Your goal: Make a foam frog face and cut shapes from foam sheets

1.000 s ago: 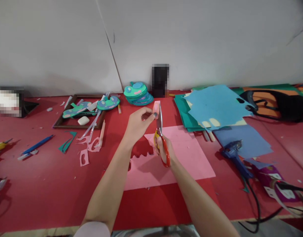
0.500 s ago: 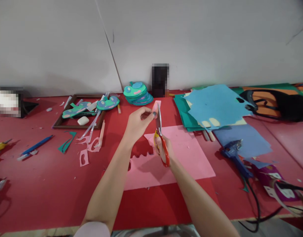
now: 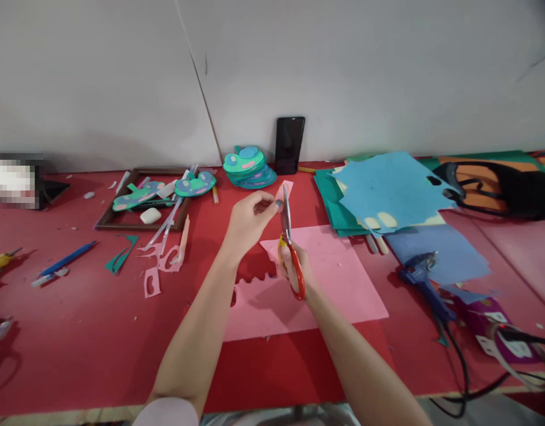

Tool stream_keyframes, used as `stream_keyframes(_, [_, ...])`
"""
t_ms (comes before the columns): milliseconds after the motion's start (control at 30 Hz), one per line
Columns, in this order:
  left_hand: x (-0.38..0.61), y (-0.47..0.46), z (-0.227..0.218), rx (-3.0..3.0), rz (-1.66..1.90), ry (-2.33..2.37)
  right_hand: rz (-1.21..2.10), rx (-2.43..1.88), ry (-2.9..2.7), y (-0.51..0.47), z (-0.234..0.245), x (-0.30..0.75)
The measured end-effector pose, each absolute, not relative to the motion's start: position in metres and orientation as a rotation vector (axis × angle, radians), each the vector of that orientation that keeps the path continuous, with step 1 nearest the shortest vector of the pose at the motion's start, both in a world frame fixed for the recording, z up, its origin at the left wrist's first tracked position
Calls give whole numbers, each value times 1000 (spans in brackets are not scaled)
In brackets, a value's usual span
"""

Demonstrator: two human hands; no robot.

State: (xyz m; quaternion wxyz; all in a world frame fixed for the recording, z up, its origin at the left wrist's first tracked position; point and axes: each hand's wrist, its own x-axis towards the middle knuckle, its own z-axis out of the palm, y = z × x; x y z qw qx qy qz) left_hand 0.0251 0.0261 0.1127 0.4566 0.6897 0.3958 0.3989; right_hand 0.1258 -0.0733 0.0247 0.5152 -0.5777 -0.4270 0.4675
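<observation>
Between the fingertips of my left hand (image 3: 253,220) is a small piece of pink foam sheet (image 3: 288,187), pinched and held up. My right hand (image 3: 297,263) grips scissors (image 3: 299,275) with red and yellow handles. Their blades point up and away from me, against the small pink piece, and look nearly closed. Beneath both hands a larger pink foam sheet (image 3: 343,290) lies flat, its left edge cut ragged.
Behind my hands stand a stack of green cut-outs (image 3: 244,168) and a phone (image 3: 290,145) leaning on the wall. A brown frame (image 3: 141,226) and pink scraps (image 3: 152,283) lie left. Rightward are blue foam sheets (image 3: 387,186) and a corded glue gun (image 3: 425,284).
The small pink piece is tilted slightly more to the right at the blades. Both hands and the scissors hold nearly the same place.
</observation>
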Motion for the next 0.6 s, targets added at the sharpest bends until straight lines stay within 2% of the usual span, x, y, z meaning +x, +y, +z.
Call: stream_keyframes(600, [26, 27, 112, 1696, 998, 987, 1131, -1379, -1006, -74, 28, 124])
